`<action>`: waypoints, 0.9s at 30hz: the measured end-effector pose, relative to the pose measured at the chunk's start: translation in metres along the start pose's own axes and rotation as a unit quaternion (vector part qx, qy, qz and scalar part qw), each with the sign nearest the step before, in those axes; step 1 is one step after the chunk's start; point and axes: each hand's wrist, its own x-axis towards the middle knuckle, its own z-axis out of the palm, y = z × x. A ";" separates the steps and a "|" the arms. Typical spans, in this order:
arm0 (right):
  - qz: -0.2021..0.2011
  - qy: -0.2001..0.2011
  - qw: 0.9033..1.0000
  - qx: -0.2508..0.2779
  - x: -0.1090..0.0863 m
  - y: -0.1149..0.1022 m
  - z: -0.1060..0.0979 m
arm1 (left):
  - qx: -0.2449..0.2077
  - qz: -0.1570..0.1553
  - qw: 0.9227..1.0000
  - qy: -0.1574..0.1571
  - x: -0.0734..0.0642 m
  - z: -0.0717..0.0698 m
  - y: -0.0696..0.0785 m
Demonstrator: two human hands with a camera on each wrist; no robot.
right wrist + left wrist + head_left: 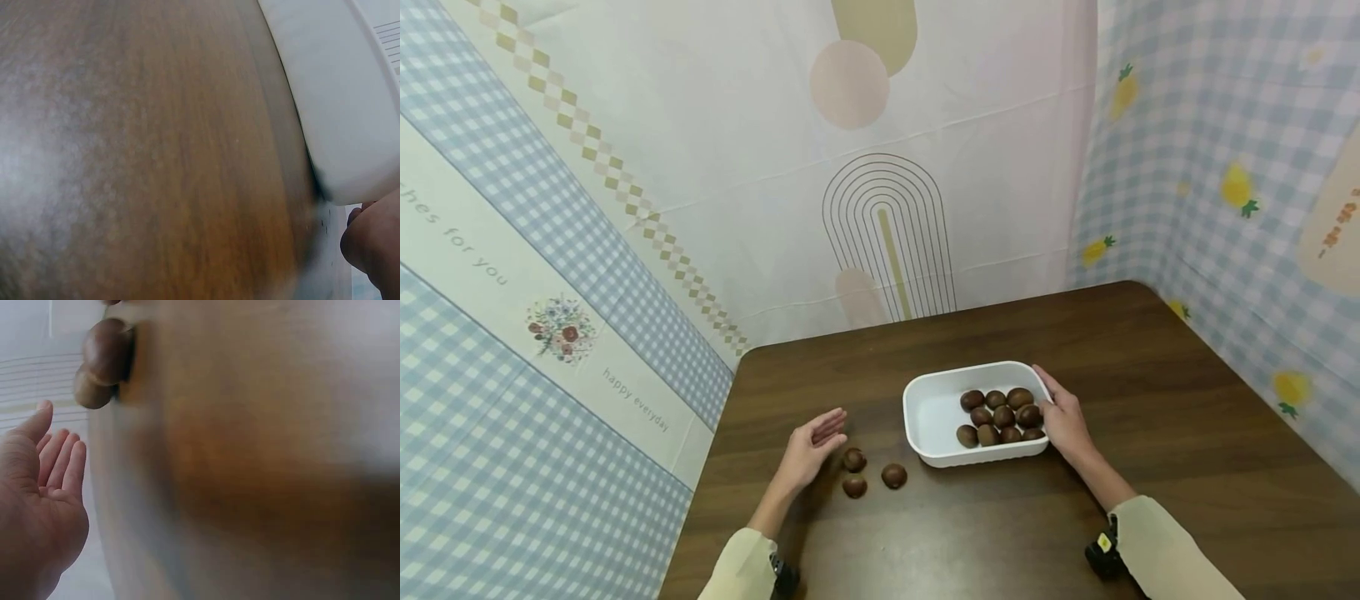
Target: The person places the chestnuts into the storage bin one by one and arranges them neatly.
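A white rectangular plastic box stands on the table with several brown chestnuts gathered toward its right end. My right hand grips the box at that end, the thumb over the rim. In the right wrist view the box's outer wall shows, and only part of the hand. To the left of the box lie three loose chestnuts, one chestnut a little apart from the other two. My left hand is beside them, palm turned toward them, fingers extended and holding nothing.
The dark wooden table ends at a far edge against a pale patterned cloth. Checked cloths hang along the left and right sides. A black wrist camera sits below the right sleeve.
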 end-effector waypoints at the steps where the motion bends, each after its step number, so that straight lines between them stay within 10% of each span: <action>1: -0.001 0.000 1.000 -0.001 0.000 0.000 0.000 | 0.000 -0.001 1.000 0.003 -0.004 0.001 -0.001; 13: -0.005 0.004 1.000 -0.006 0.001 0.002 0.001 | 0.014 0.000 1.000 -0.028 -0.031 0.013 -0.010; 27: -0.004 0.005 1.000 -0.005 0.000 0.002 0.001 | 0.058 0.027 0.996 -0.055 -0.031 0.009 -0.012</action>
